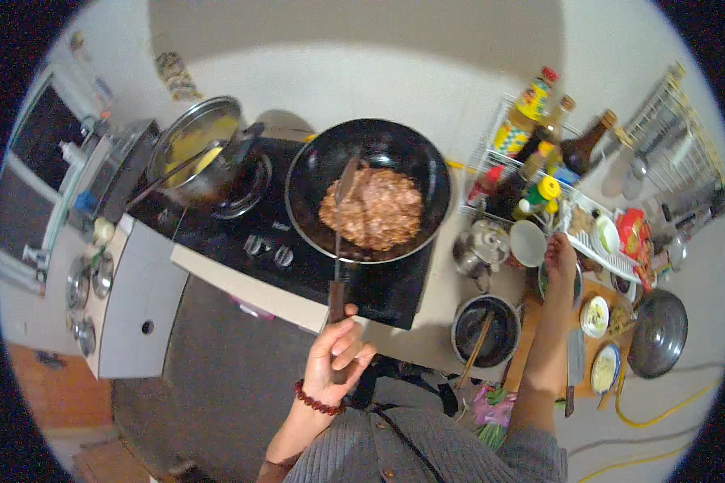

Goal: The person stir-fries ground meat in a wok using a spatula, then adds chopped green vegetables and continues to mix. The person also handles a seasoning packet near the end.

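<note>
My left hand (pixel 340 356), with a red bead bracelet at the wrist, grips the dark handle of a metal spatula (pixel 338 253). The spatula's blade lies in a black wok (pixel 393 142), at the left side of browned minced meat (pixel 386 208). The wok stands on a black gas stove (pixel 217 232). My right hand (pixel 560 253) reaches out to the right, beside a white bowl (pixel 527 243) and above a dark-rimmed bowl (pixel 542 281) that my forearm partly hides. Its fingers look bent; whether they hold something is unclear.
At left, a steel pot (pixel 157 154) holds yellowish food and a utensil. A bottle rack (pixel 489 158) stands at the wall. A dark pot with chopsticks (pixel 486 331), a cleaver (pixel 574 356), small bowls (pixel 594 317) and a wooden board (pixel 528 338) lie right. A dark lid (pixel 658 333) is beyond.
</note>
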`<state>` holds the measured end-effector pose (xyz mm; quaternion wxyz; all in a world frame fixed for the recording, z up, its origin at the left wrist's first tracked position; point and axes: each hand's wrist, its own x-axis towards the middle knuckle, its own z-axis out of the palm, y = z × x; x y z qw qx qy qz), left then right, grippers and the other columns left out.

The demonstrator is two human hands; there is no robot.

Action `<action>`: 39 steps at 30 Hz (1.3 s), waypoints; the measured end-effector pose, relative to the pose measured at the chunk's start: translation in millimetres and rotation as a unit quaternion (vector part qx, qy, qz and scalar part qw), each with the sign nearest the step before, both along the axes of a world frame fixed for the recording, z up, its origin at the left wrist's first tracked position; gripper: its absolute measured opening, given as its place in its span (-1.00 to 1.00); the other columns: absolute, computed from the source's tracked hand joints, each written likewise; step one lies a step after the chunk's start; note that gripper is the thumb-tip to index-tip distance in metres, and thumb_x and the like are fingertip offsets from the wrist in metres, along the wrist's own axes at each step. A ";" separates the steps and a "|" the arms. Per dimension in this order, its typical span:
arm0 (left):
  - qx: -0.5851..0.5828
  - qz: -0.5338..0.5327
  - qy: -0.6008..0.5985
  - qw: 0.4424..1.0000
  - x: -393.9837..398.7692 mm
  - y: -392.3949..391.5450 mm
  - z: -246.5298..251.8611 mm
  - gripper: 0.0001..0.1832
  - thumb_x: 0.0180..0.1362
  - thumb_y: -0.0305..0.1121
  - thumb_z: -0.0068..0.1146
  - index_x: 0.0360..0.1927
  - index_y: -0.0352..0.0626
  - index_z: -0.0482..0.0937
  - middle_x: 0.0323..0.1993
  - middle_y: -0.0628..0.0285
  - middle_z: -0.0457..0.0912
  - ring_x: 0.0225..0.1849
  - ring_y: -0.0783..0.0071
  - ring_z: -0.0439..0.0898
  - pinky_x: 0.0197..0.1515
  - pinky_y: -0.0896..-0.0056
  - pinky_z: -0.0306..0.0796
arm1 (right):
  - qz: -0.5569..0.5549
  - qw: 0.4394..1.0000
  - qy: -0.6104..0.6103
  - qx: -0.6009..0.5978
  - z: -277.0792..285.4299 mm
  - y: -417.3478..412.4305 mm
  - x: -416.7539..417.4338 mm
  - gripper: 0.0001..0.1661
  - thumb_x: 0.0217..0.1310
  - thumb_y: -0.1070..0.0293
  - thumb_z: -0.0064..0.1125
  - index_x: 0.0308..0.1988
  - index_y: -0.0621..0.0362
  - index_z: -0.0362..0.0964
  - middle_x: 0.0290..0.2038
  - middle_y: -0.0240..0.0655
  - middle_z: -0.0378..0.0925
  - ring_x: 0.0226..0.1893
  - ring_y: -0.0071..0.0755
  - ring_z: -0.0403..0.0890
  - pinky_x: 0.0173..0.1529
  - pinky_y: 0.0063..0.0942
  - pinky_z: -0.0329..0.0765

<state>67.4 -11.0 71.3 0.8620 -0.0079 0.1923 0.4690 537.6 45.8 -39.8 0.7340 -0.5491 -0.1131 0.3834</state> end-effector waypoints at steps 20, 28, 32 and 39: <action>0.016 0.018 0.048 0.999 -36.9 -8.4 4.9 -0.84 0.16 -0.47 -0.06 -0.17 -0.08 0.42 -0.79 0.52 0.17 -0.83 0.72 0.14 -0.55 0.62 0.12 | 0.175 0.942 -0.287 0.015 99.7 154.5 -190.7 -0.91 -0.02 0.45 0.10 -0.52 0.22 0.46 -0.59 -0.35 0.51 -0.63 -0.64 0.39 -0.50 -0.66 0.29; 0.013 0.013 0.028 0.999 -40.5 -5.2 -0.8 -0.85 0.18 -0.48 -0.09 -0.17 -0.06 0.41 -0.77 0.52 0.18 -0.82 0.72 0.12 -0.56 0.63 0.09 | 0.209 0.908 -0.361 0.028 119.9 97.8 -183.1 -0.90 0.00 0.47 0.10 -0.54 0.25 0.44 -0.64 -0.38 0.48 -0.67 -0.64 0.38 -0.55 -0.68 0.30; 0.014 0.012 0.023 1.000 -40.3 -2.6 -2.0 -0.85 0.17 -0.47 -0.09 -0.18 -0.06 0.41 -0.78 0.52 0.17 -0.83 0.72 0.12 -0.56 0.63 0.08 | 0.256 0.895 -0.367 -0.003 116.5 95.8 -209.4 -0.88 0.00 0.44 0.13 -0.55 0.21 0.44 -0.63 -0.35 0.51 -0.67 -0.60 0.42 -0.55 -0.66 0.34; 0.009 0.010 0.030 0.999 -39.9 -0.6 1.8 -0.85 0.17 -0.47 -0.08 -0.18 -0.06 0.42 -0.79 0.53 0.17 -0.83 0.72 0.11 -0.56 0.63 0.09 | 0.259 0.921 -0.286 0.044 101.2 141.8 -246.6 -0.84 0.03 0.37 0.14 -0.52 0.21 0.48 -0.59 -0.36 0.52 -0.61 -0.61 0.45 -0.49 -0.62 0.38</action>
